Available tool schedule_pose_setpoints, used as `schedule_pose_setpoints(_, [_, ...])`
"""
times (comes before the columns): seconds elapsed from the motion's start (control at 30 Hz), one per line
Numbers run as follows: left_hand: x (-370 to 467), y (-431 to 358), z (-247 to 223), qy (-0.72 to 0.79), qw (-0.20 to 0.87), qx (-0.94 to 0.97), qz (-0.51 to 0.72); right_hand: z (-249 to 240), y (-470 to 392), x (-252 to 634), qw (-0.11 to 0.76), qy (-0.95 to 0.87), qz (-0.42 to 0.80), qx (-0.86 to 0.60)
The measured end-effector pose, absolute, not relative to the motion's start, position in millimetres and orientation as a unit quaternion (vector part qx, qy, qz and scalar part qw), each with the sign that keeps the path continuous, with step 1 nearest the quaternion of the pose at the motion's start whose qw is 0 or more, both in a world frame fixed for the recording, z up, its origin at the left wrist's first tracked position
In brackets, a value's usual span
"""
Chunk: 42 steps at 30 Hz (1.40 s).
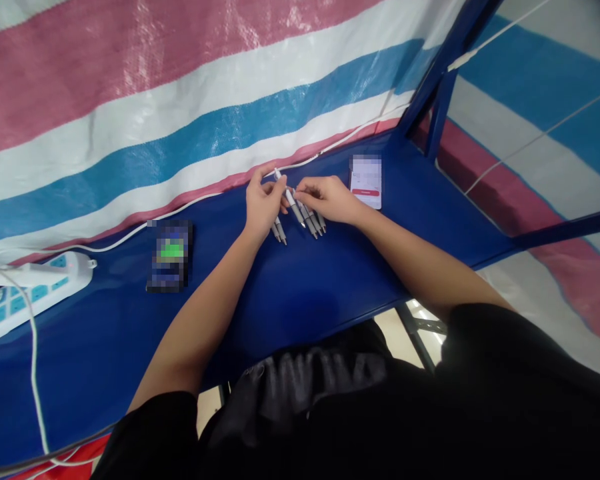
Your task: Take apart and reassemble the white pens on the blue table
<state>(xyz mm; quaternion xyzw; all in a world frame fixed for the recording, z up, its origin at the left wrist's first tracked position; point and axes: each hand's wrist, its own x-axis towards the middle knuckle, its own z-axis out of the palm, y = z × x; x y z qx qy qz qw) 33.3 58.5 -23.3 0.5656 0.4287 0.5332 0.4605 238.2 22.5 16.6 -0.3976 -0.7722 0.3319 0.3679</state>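
Held between the thumb and fingers of my left hand (265,203) is a white pen (294,205) with a grey grip, slanting tip-down to the right. My right hand (325,197) has its thumb and forefinger pinched together at the pen's side; whether a small part lies between them is hidden. Below my right fingers several similar pens (315,223) rest side by side on the blue table (300,287). More grey-tipped pens (279,231) lie beside my left wrist, partly covered by the hand.
A phone with a lit screen (367,180) lies beyond my right forearm. To the left are a dark, blurred-out device (170,257) and a white power strip (40,290) with plugs and cables. A white cable (200,198) runs along the striped sheet (195,157) behind the table.
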Motion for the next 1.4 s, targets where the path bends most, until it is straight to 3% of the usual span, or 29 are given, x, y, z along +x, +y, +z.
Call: schedule_pose_setpoints(1.4, [34.2,55.2,-20.9,0.423,0.452,0.576,0.533,17.2,23.5,239.3,0.356,-0.783,0.305,-0.408])
